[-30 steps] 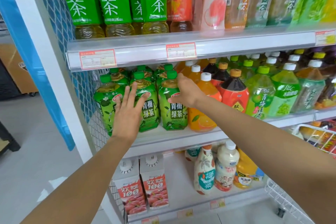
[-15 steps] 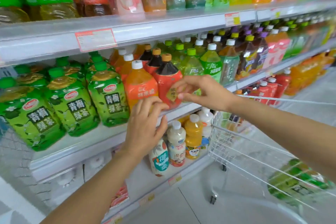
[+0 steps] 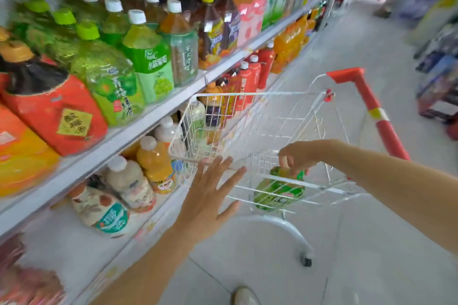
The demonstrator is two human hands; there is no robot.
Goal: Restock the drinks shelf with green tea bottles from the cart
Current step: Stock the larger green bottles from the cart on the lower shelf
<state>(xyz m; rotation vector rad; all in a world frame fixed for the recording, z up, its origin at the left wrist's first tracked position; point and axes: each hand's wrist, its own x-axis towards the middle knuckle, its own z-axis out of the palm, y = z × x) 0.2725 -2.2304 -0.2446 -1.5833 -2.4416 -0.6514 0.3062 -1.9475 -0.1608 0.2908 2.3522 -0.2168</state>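
Observation:
A green tea bottle [image 3: 278, 190] lies at the bottom of the white wire cart [image 3: 250, 111], which has a red handle. My right hand [image 3: 301, 156] reaches into the cart, its fingers curled around the bottle's top end. My left hand [image 3: 210, 195] hovers with fingers spread just outside the cart's near rim, holding nothing. The drinks shelf [image 3: 138, 129] on the left carries rows of green, orange and red bottles.
A lower shelf [image 3: 74, 250] holds milky and orange drink bottles next to the cart. Grey floor stretches down the aisle to the right. Blurred goods stand at the far right [image 3: 436, 77]. A shoe tip [image 3: 244, 296] shows at the bottom.
The view has swung right from the green tea shelf to the cart. Both hands left the shelf bottles; the right one dropped into the cart onto the bottle, the left moved beside the rim.

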